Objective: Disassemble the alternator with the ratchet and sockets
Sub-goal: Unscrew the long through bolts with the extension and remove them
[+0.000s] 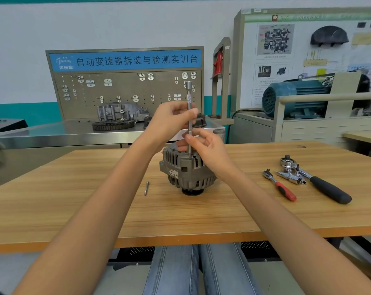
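Pinching extension bar (189,116) upright on alternator (185,169): both hands; ratchets (304,177) lie right.

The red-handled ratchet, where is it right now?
In the head view, the red-handled ratchet lies on the wooden table, right of the alternator, just left of the black-handled ratchet and untouched by both hands.

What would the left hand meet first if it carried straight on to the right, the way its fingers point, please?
The left hand already pinches the upright extension bar, so that bar is first in its line. Past it lies only background, as far as this view shows; depth there is unclear.
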Demonstrator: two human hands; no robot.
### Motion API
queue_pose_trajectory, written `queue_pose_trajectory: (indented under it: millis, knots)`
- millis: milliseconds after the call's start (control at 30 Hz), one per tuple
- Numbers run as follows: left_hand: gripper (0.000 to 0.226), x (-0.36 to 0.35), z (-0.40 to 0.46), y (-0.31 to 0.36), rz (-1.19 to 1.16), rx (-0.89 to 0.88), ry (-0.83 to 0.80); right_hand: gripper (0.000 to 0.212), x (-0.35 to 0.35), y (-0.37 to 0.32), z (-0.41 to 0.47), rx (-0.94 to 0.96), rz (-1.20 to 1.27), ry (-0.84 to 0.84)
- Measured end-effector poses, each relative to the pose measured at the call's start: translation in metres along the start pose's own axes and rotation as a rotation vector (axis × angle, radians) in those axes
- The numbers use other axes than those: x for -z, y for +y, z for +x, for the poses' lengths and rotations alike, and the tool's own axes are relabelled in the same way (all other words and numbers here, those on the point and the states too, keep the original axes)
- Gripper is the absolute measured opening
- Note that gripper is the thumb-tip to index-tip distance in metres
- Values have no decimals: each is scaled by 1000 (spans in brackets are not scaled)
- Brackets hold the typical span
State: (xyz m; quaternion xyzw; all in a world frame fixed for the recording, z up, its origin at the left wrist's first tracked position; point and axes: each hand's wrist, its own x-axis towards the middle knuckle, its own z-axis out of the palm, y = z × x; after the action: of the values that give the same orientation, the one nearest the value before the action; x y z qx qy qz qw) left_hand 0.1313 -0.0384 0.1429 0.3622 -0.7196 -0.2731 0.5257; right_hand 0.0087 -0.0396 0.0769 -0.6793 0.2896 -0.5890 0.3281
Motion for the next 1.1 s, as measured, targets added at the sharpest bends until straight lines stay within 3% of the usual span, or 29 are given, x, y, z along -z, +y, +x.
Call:
queue_pose_trajectory:
  millis: [200, 333, 533, 667, 800, 967, 1100]
  knots:
    - [14, 6, -5, 4, -73, 22, -29, 15, -1, 0, 0, -5, -1, -23]
    - [19, 0, -6, 4, -16, 25, 74, 9, -3, 1, -1, -26, 5, 16]
    - [23, -8, -2, 4, 82, 9, 168, 17, 1, 2, -1, -12, -59, 59]
    - [8, -7, -5, 3, 62, -47, 69, 7, 2, 3, 0, 7, -51, -9]
    - [17, -3, -6, 3, -12, 10, 16, 16, 2, 2, 0, 22, -81, -49]
    - [28, -3, -5, 5, -9, 46, 110, 15, 0, 3, -1, -6, -28, -51]
    - [19, -8, -4, 4, 73, 16, 182, 6, 1, 6, -1, 3, -11, 16]
